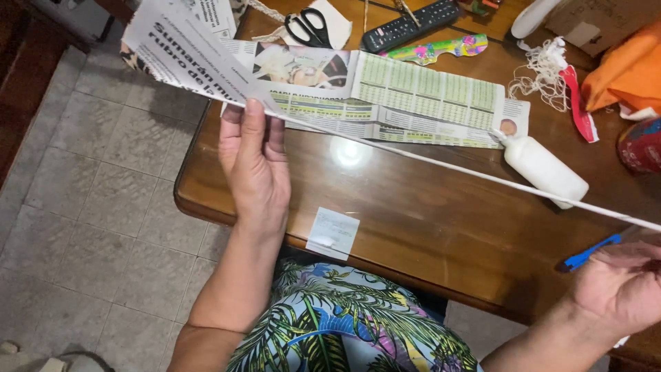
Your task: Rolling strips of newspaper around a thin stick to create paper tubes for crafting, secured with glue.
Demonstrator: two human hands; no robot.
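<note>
Above the table point(427, 227), our left hand point(253, 165) pinches the newspaper strip point(186, 52) while the right hand point(620, 286) grips a blue pen point(589, 253); uneven tension would probably loosen the rolled paper stick point(441, 165).

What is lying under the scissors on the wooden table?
Under the scissors lies a white sheet of paper, which rests on the table. One corner of it shows beside the handles. The part beneath the blades is covered, so nothing more can be told.
</note>
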